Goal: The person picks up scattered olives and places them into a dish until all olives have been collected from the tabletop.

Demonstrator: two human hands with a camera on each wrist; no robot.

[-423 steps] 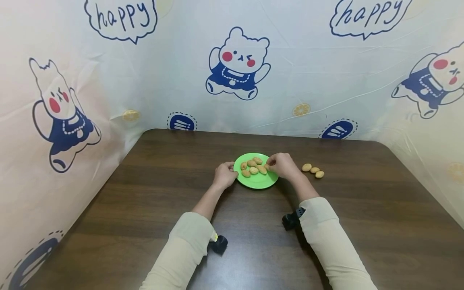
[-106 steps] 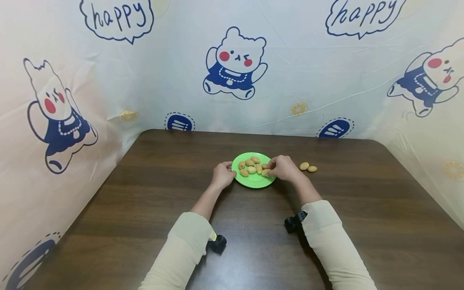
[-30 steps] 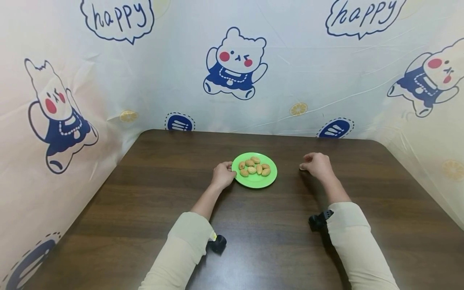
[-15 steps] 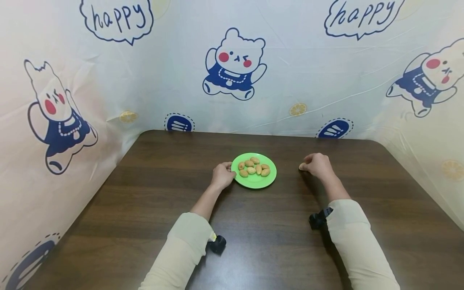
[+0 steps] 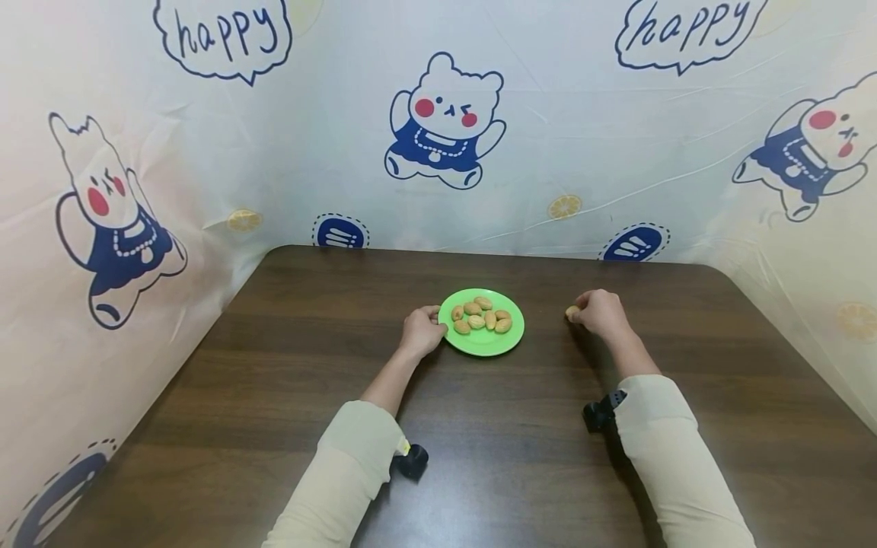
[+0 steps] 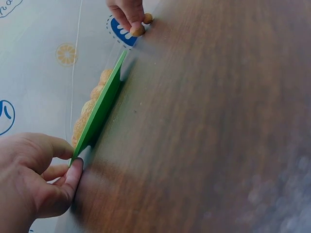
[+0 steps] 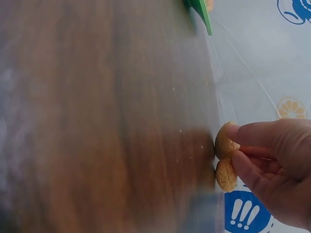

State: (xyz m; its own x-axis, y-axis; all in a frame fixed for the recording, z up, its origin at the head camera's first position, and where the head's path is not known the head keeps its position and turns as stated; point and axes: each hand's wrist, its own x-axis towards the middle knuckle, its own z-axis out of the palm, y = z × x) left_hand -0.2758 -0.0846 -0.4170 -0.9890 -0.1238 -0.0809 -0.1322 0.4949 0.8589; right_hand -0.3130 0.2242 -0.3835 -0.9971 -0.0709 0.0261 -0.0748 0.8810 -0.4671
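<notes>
My left hand (image 5: 422,331) pinches the left rim of a green plate (image 5: 485,348), thumb below and fingers above, as the left wrist view shows. On the plate lie several tan, oval, wrinkled nut-like pieces (image 5: 476,322). To the right of the plate, my right hand (image 5: 601,312) pinches one such piece (image 7: 223,143) between thumb and fingertips, low at the table. Right beside it sits a second piece (image 7: 225,175), close against the thumb. The head view mostly hides these two behind the hand.
A dark brown wooden table (image 5: 507,441) lies under both hands. Behind it hangs a pale cloth (image 5: 582,137) printed with cartoon bears. Black wrist cameras are strapped at the left cuff (image 5: 363,426) and right cuff (image 5: 644,396).
Pieces right of the plate have dwindled while those on it increased. Since 3.5 seconds ago my right hand has left the plate and moved right to the last two; my left hand stays.
</notes>
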